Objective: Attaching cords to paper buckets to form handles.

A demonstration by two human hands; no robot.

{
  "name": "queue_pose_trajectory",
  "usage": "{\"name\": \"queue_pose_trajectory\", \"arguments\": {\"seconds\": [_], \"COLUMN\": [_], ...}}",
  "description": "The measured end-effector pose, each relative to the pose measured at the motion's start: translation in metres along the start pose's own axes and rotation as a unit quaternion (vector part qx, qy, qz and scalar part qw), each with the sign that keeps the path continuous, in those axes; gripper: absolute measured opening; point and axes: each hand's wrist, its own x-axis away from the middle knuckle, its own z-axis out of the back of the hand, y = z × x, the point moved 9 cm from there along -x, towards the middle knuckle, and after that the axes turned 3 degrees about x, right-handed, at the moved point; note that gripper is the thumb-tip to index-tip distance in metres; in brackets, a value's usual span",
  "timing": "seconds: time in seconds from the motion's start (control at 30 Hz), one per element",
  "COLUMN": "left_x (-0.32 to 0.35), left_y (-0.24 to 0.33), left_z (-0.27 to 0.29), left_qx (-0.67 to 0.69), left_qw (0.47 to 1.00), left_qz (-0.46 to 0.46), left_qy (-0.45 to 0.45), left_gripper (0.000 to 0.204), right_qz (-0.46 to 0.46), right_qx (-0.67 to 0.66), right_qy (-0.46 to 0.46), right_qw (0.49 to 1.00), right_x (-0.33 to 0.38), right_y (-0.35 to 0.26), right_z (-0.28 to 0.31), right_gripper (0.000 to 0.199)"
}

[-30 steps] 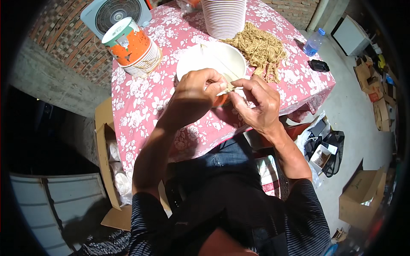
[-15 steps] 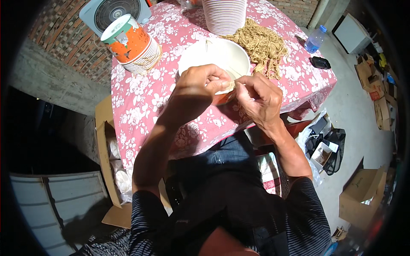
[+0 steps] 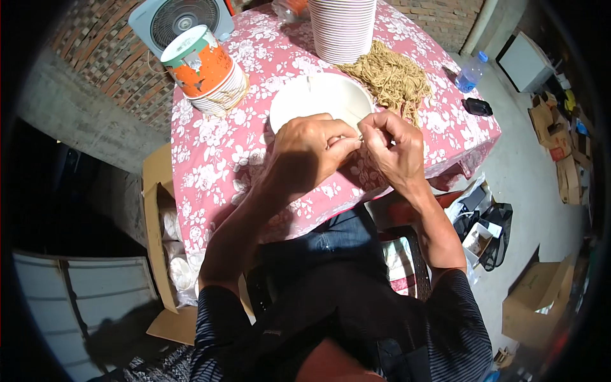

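Observation:
A white paper bucket (image 3: 312, 92) stands at the near middle of the table, its mouth toward me. At its near rim, my left hand (image 3: 312, 149) is closed, thumb and fingers pinching a thin pale cord (image 3: 361, 135). Close beside it, my right hand (image 3: 398, 148) pinches the same small spot with bent fingers. Most of the cord between the fingertips is hidden, and a strand seems to run inside the bucket. Behind the right hand lies a loose heap of tan cords (image 3: 398, 79).
A tall stack of white buckets (image 3: 344, 28) rises at the back. Orange-green buckets (image 3: 203, 67) with cords stand left, before a box fan (image 3: 184, 25). A water bottle (image 3: 470, 74) and black case (image 3: 477, 107) sit right on the flowered tablecloth (image 3: 210, 153). An open carton (image 3: 159, 235) stands lower left.
Both hands have come lower and slightly right along the bucket's rim, still pinching together. The left hand has turned, its back now more upward. The whole view has shifted a little.

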Motion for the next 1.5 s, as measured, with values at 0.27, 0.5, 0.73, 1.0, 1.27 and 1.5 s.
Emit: {"name": "queue_pose_trajectory", "arguments": {"seconds": [0.27, 0.5, 0.73, 1.0, 1.27, 1.5], "left_x": [0.016, 0.017, 0.016, 0.032, 0.059, 0.059], "left_y": [0.030, 0.020, -0.010, -0.093, -0.101, -0.095], "left_z": [0.015, 0.025, 0.077, 0.160, 0.267, 0.248], "left_qx": [-0.114, -0.191, -0.107, 0.090, 0.087, 0.098], "left_qw": [0.982, 0.968, 0.955, 0.945, 0.924, 0.961], "left_qz": [-0.144, -0.125, -0.126, 0.093, 0.010, 0.049], "left_qy": [0.040, 0.102, 0.246, 0.299, 0.372, 0.256], "left_gripper": [0.003, 0.011, 0.011, 0.023, 0.027, 0.038], "right_qz": [0.211, 0.224, 0.210, 0.221, 0.295, 0.300], "right_qx": [0.181, 0.155, 0.078, 0.065, 0.023, 0.036], "right_qy": [-0.091, 0.046, -0.223, -0.179, -0.188, -0.233], "right_qw": [0.956, 0.961, 0.949, 0.957, 0.937, 0.924], "right_x": [-0.024, -0.044, 0.017, -0.038, -0.129, -0.097], "right_y": [-0.039, -0.058, -0.056, -0.058, -0.102, -0.079], "right_z": [0.014, 0.022, -0.047, -0.082, -0.146, -0.160], "right_gripper": [0.016, 0.012, 0.069, 0.043, 0.050, 0.053]}}
